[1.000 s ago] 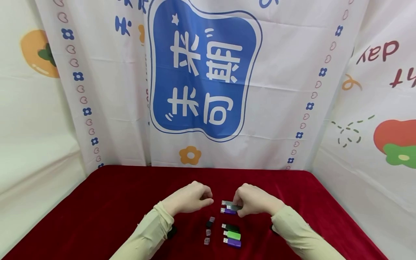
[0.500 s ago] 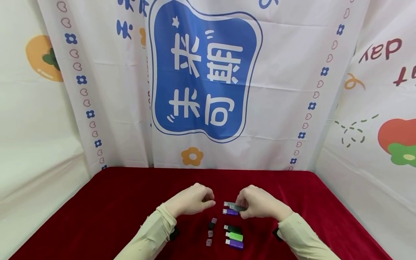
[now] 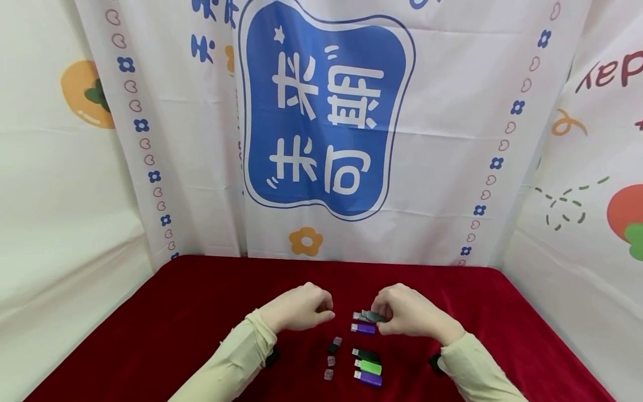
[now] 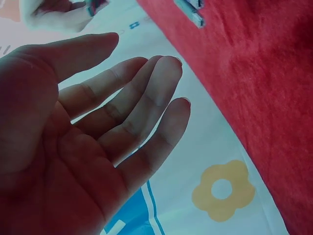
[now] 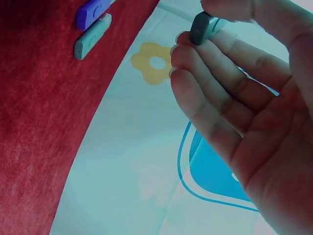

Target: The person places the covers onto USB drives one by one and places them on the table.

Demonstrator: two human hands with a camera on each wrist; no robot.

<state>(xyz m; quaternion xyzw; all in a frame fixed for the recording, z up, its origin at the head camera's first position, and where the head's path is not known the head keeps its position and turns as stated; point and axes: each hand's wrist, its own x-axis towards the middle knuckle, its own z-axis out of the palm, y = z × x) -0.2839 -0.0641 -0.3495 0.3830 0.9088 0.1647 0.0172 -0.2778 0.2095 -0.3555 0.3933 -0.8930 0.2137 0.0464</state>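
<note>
My right hand [image 3: 409,312] pinches a grey USB stick [image 5: 204,27] between thumb and fingertips; in the head view it overlaps another grey USB stick [image 3: 358,316]. Just below these lies a purple USB stick [image 3: 363,329]. My left hand [image 3: 301,307] hovers to the left of the sticks. In the left wrist view its fingers [image 4: 161,83] are loosely bent and the thumb stands apart, with nothing between them. The right hand [image 4: 54,14] shows blurred in that view's top left corner.
Nearer me lie a black USB stick [image 3: 368,356], a green one [image 3: 370,367] and a second purple one [image 3: 370,379]. Left of them runs a column of small pieces, clear ones [image 3: 329,374] and a black one [image 3: 333,348]. Red cloth [image 3: 226,290] covers the table; white printed curtains [image 3: 452,139] surround it.
The grey stick in my right hand has risen slightly in the head view, away from the purple stick and over the other grey one. The left hand stays nearly still; the head view has shifted.
</note>
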